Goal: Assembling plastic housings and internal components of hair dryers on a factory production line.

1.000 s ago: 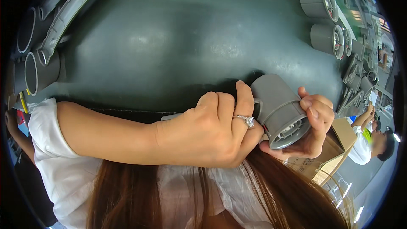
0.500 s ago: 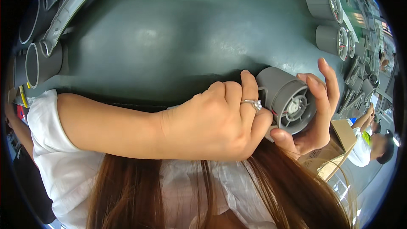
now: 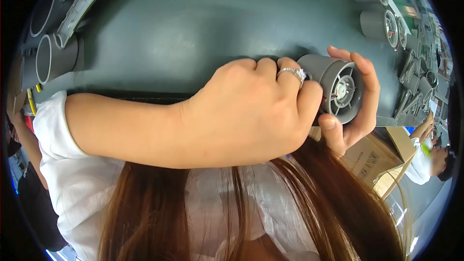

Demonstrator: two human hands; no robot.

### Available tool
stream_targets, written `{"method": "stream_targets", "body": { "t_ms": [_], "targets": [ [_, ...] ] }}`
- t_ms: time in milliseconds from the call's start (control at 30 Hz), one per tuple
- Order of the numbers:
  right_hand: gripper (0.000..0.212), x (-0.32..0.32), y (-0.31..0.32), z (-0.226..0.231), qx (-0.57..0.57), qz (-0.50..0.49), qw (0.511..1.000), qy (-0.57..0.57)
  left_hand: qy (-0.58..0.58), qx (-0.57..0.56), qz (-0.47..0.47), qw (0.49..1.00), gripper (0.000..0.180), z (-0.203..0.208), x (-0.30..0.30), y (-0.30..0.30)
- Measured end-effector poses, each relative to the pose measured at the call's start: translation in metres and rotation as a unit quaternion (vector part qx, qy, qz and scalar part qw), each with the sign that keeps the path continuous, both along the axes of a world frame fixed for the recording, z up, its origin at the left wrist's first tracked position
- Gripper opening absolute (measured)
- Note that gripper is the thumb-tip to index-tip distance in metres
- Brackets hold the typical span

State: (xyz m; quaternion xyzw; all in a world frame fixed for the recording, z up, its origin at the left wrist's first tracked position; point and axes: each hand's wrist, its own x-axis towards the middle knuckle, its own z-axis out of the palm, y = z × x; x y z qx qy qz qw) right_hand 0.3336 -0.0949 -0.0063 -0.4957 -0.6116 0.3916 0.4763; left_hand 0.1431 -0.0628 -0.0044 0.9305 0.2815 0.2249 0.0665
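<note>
A grey cylindrical fan housing [image 3: 315, 67] is tilted so its open end faces right, showing a spoked frame with a pale round hub and a bit of red wire inside. My right hand [image 3: 366, 101] wraps round that end, thumb at the lower rim and fingers over the far side. My left hand [image 3: 256, 108], with a ring on one finger, is curled closed against the housing's left side. Whatever its fingertips pinch there is hidden behind the knuckles.
Similar grey fan housings [image 3: 378, 24] stand at the far right, with more grey parts [image 3: 411, 82] beyond. Grey tubes [image 3: 57, 59] and a long curved strip [image 3: 84, 1] lie at the left on the dark green table [image 3: 179, 24]. A cardboard box [image 3: 369, 157] sits right; other people work at both sides.
Both hands and the housing have shifted a little up in the picture, away from my body. The right fingers have closed in further round the housing. The left stays curled at its side.
</note>
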Motion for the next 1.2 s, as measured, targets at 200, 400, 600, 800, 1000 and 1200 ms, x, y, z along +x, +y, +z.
{"method": "stream_targets", "body": {
  "t_ms": [200,400,600,800,1000,1200],
  "targets": [
    [0.091,-0.003,0.001,-0.006,0.02,-0.026,0.999,0.041,0.016,-0.188,-0.018,0.982,0.019,0.013,-0.001,0.007],
    [0.082,0.003,0.002,-0.008,0.05,-0.015,0.998,0.032,-0.008,-0.284,-0.061,0.957,0.008,0.013,-0.001,0.015],
    [0.079,-0.001,0.0,-0.013,0.03,-0.034,0.998,0.049,0.014,-0.251,-0.055,0.966,0.014,0.016,-0.009,0.005],
    [0.078,0.005,-0.002,-0.011,0.031,-0.012,0.999,0.037,-0.042,-0.205,-0.076,0.975,0.019,0.003,-0.009,0.002],
    [0.078,-0.009,-0.005,0.001,-0.041,-0.022,0.999,-0.023,-0.037,-0.134,-0.057,0.989,0.018,0.004,-0.019,-0.007],
    [0.063,-0.01,0.0,0.004,-0.015,-0.04,0.999,-0.008,-0.062,-0.087,-0.095,0.99,0.014,0.01,-0.02,0.005]
  ]
}}
